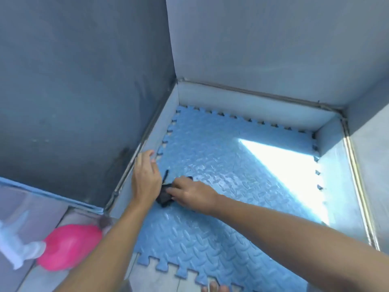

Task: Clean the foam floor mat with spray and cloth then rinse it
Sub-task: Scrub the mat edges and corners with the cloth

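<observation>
A light blue foam floor mat [221, 186] with a diamond-plate pattern and jigsaw edges lies flat inside a low walled tray. A small dark cloth [164, 198] lies bunched on the mat's left part. My right hand [190, 193] presses down on the cloth and grips it. My left hand [145, 175] hovers just left of the cloth near the mat's left edge, fingers spread and empty. A pink spray bottle [69, 247] with a white trigger head lies on the floor at the lower left, outside the tray.
Grey walls [84, 81] close in the corner on the left and behind. The tray's raised rim [355, 175] runs along the right and far sides. A bright patch of sunlight [290, 173] falls on the mat's right part. Toes [214, 288] show at the bottom edge.
</observation>
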